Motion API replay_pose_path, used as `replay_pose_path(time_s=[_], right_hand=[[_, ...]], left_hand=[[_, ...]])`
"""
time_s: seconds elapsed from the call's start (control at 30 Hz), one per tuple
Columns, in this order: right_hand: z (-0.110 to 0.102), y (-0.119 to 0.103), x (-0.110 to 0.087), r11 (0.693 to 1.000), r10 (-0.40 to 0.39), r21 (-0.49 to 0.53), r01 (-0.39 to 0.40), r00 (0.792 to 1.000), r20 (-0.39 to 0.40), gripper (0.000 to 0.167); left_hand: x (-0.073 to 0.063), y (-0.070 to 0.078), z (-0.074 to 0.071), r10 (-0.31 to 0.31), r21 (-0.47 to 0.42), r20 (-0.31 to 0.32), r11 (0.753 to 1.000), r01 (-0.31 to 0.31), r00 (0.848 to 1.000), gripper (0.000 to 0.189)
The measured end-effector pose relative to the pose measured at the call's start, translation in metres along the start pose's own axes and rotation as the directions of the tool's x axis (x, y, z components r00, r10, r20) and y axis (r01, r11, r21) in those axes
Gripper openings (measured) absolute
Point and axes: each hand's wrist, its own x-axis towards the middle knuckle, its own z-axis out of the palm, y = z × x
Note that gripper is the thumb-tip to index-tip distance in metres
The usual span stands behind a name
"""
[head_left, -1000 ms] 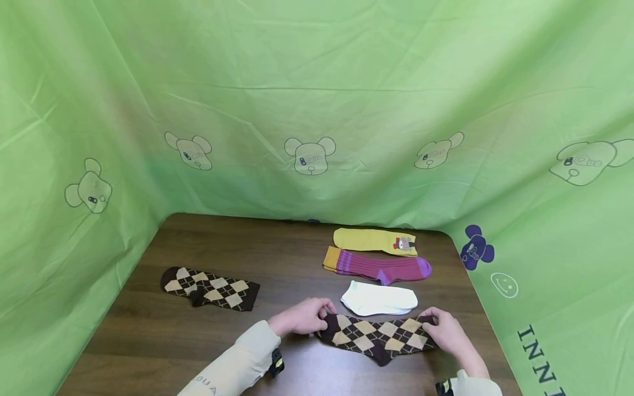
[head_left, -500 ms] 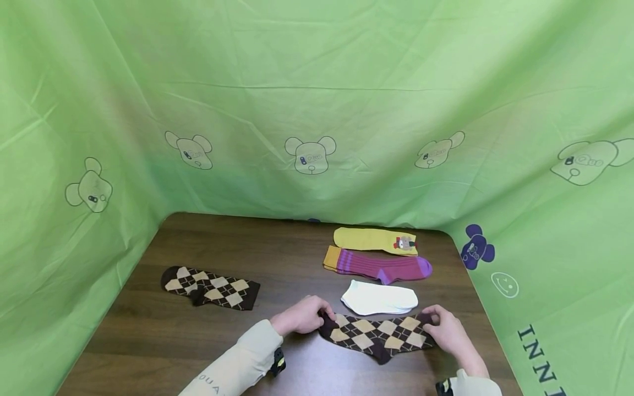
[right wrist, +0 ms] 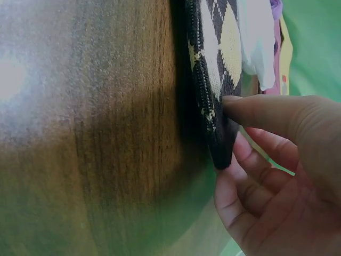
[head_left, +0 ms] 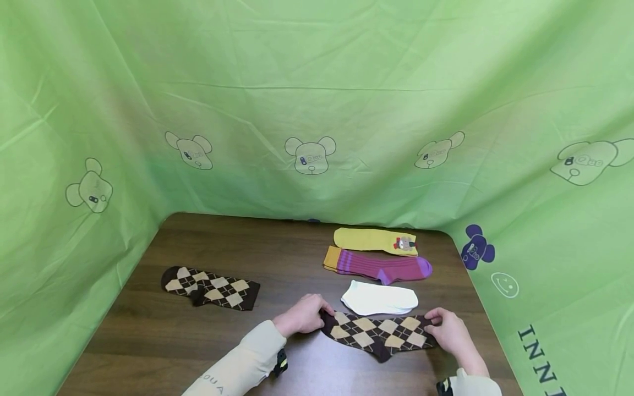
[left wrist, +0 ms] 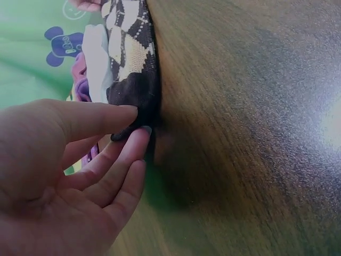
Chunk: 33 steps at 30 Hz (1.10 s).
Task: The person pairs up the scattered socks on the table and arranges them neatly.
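Observation:
A brown-and-cream argyle sock [head_left: 376, 333] lies stretched sideways near the front right of the table. My left hand [head_left: 302, 314] pinches its dark toe between thumb and fingers, which shows closely in the left wrist view [left wrist: 130, 93]. At the other end, my right hand [head_left: 449, 331] pinches the dark cuff; in the right wrist view the thumb is on top and the fingers lie beneath. The heel points toward me. Apart on the left lies a second sock of the same argyle pattern [head_left: 218, 289], flat, untouched by either hand.
Just beyond the held sock lie white ankle socks [head_left: 380, 298]. Behind them are purple socks with orange cuffs [head_left: 364, 265], then yellow socks [head_left: 369, 240] at the back. Green printed cloth [head_left: 307, 110] walls in the brown wooden table [head_left: 277, 258] at the back and both sides.
My left hand has shifted its hold at the toe, and the toe end has moved very slightly. The right hand stays at the cuff. The other socks have not moved.

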Motion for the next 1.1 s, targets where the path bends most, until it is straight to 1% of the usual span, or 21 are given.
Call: replay_pose_path(time_s=[0.23,0.4,0.57,0.73,0.8,0.9,1.1], right_hand=[[-0.001,0.001,0.001,1.0,0.0,-0.003,0.0,1.0,0.005,0.016],[-0.001,0.002,0.003,1.0,0.005,0.009,-0.005,1.0,0.012,0.019],[-0.002,0.0,0.003,1.0,-0.004,-0.009,0.004,1.0,0.001,0.023],[-0.007,-0.008,0.003,1.0,-0.008,-0.019,0.007,1.0,-0.017,0.04],[-0.009,-0.011,0.003,1.0,-0.01,-0.016,0.01,1.0,-0.024,0.044],[-0.01,-0.015,0.004,1.0,-0.009,-0.013,0.008,0.999,-0.033,0.046],[-0.011,-0.022,0.006,0.999,-0.012,0.033,0.014,0.998,-0.062,0.048]], left_hand=[[0.001,-0.005,0.003,0.026,0.04,-0.033,0.999,-0.024,0.999,0.035],[0.001,-0.006,0.003,0.03,0.03,-0.035,0.999,-0.029,0.999,0.037],[-0.001,-0.007,0.002,0.025,-0.011,-0.021,1.0,-0.025,0.999,0.043],[-0.003,-0.012,-0.001,0.021,-0.068,-0.014,0.997,-0.022,1.0,0.039],[-0.003,-0.014,-0.002,0.011,-0.092,-0.022,0.996,-0.013,1.0,0.037],[-0.003,-0.018,-0.006,-0.008,-0.121,-0.035,0.993,0.004,0.999,0.036],[-0.005,-0.023,-0.018,-0.018,-0.164,-0.067,0.986,0.007,0.998,0.046]])
